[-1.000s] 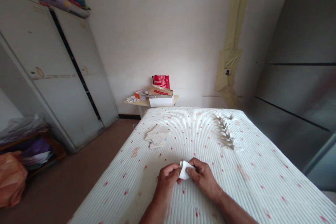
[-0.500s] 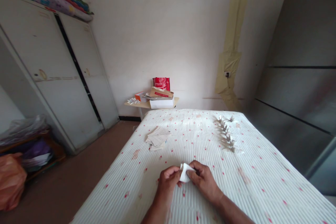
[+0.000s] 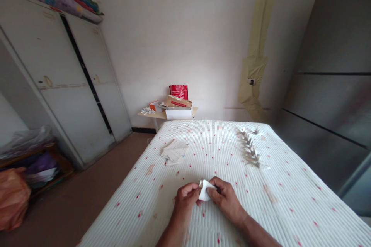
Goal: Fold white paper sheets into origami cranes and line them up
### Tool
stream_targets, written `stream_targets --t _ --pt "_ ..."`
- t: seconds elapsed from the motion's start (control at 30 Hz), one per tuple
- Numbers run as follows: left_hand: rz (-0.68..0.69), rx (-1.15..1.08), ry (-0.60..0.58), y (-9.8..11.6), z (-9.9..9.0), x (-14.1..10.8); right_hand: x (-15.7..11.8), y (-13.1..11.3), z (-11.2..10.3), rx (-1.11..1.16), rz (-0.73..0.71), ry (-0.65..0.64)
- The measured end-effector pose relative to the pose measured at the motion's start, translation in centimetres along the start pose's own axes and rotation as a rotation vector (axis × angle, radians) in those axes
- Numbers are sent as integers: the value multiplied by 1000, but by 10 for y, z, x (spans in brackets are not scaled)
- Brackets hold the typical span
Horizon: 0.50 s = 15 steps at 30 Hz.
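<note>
A small folded white paper (image 3: pixel 205 190) is held between both hands over the near middle of the bed. My left hand (image 3: pixel 187 197) pinches its left edge with thumb and fingers. On the right side, my right hand (image 3: pixel 224 197) grips the paper, thumb on its face and fingers behind it. Beyond the hands, to the left, lies a loose stack of paper sheets (image 3: pixel 174 151). Several folded paper pieces (image 3: pixel 249 148) stand in a row at the far right of the bed.
The bed (image 3: pixel 214 162) has a striped white cover with red spots. Behind it, a small table (image 3: pixel 160 115) bears a white box (image 3: pixel 179 114), a red bag (image 3: pixel 179 91) and small white pieces. Cabinets (image 3: pixel 69 81) stand left; an orange bag (image 3: pixel 13 198) lies at lower left.
</note>
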State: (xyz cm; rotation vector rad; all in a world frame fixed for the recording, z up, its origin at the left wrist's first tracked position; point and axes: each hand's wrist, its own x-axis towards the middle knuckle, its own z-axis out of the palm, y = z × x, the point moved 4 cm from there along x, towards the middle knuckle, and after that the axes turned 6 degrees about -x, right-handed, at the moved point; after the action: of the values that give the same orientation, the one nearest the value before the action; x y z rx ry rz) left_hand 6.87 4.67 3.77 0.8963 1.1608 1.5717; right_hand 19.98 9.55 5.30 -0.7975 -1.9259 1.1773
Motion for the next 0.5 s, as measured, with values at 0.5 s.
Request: stream_targets --t 0.5 --pt "2 2 17 0 0 -1 0 2 0 -5 -3 -4"
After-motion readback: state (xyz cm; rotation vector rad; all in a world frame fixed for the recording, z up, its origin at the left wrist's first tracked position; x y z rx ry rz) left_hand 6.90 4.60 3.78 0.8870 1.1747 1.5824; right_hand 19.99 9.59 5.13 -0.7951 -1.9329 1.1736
